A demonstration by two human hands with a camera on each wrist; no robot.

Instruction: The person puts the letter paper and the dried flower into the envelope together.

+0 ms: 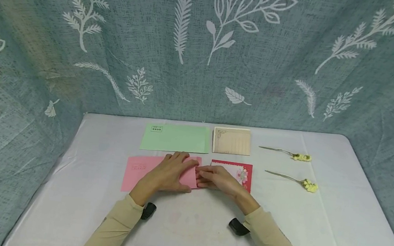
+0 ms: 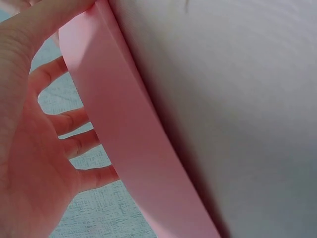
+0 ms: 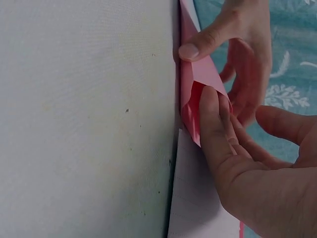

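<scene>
A pink envelope point(image 1: 132, 179) lies on the table, its mouth at the right end. My left hand point(image 1: 168, 174) spans that end, thumb on the near edge and fingers on the far edge, holding it so the mouth gapes. In the right wrist view the fingers of my right hand point(image 3: 257, 168) reach into the envelope's mouth point(image 3: 195, 101); they look fairly straight, with the tips partly hidden by the paper. Beneath and beside my right hand point(image 1: 221, 178) lies a red-bordered card point(image 1: 249, 173) with a white panel and printed flowers.
Behind the pink envelope lies a green envelope point(image 1: 178, 138). To its right is a beige lined notecard point(image 1: 233, 141). Two yellow flower stems point(image 1: 301, 157) lie farther right on the white tablecloth point(image 1: 321, 231). A patterned curtain point(image 1: 194, 89) hangs behind the table.
</scene>
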